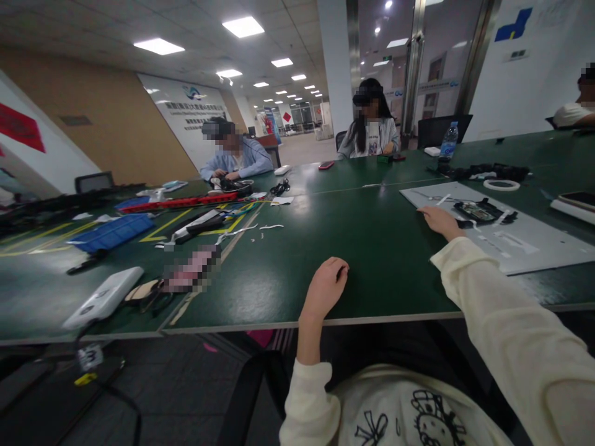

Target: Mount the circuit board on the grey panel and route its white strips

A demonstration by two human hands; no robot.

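Observation:
My left hand (325, 286) rests on the green table near its front edge, its fingers curled in with nothing visible in them. My right hand (440, 223) is over the left part of a light grey panel (548, 244). Its fingertips are drawn together at the panel's left side, and whatever they hold is too small to make out. Just behind these fingers is a narrow white strip (444, 199). A dark electronic part with a circuit board (481, 212) lies on the panel to the right of the hand, with pale tape pieces (517, 241) around it.
The green table (274, 279) also bears a blue tray (111, 233), a white power bank (106, 297), a phone (193, 269) and cables at left. A tape roll (501, 185) and a bottle (449, 142) stand beyond the panel. Two people sit across the table, another at far right.

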